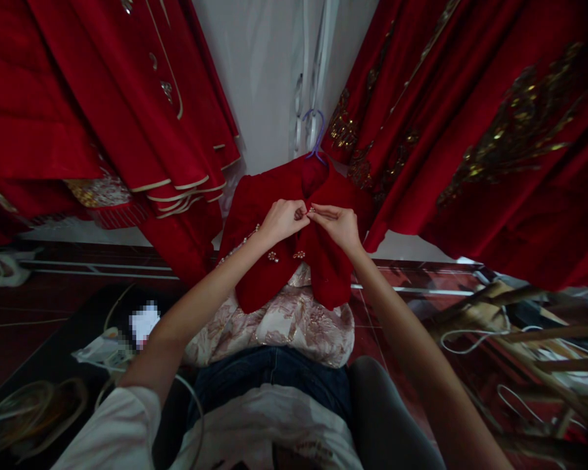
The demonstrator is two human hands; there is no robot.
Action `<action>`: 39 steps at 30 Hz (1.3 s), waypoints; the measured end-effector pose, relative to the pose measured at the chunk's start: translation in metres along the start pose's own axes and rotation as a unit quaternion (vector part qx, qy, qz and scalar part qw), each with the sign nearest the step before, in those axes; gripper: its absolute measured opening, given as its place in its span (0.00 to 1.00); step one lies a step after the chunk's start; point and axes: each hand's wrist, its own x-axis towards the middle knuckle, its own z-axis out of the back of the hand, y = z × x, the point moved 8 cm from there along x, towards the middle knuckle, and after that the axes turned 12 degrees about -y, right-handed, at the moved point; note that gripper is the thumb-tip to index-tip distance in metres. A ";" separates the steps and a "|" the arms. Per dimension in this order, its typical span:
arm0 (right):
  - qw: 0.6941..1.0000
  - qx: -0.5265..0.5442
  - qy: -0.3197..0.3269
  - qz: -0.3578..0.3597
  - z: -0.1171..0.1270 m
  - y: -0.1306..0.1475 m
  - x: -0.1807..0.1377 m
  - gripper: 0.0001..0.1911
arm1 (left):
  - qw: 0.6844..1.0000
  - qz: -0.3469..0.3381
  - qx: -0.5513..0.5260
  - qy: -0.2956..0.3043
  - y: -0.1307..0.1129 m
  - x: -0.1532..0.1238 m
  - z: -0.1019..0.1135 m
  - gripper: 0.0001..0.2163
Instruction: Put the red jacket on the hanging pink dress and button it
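A short red jacket [255, 196] hangs on a purple hanger [318, 140] in front of me, over a cream and gold patterned skirt [274, 320]. My left hand [284, 220] is closed in a pinch at the jacket's front edge, just below the collar. Touching almost the same spot, my right hand [340, 225] pinches a small beaded button [312, 209] between thumb and fingertips. Lower on the front are a beaded ornament [273, 256] and a second one [299, 254]. The fingers partly hide what lies between them.
Red garments with pale trim [176, 156] hang at the left, and sequined red garments [509, 124] at the right. A dark surface on the left bears a plastic bag [102, 349] and coiled material [24, 411]. Wooden bars [553, 333] stand at the lower right.
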 end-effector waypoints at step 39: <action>0.977 0.082 0.185 -0.073 -0.050 -0.002 -0.077 0.14 | 0.948 0.233 -0.077 -0.203 0.117 -0.096 0.005 0.13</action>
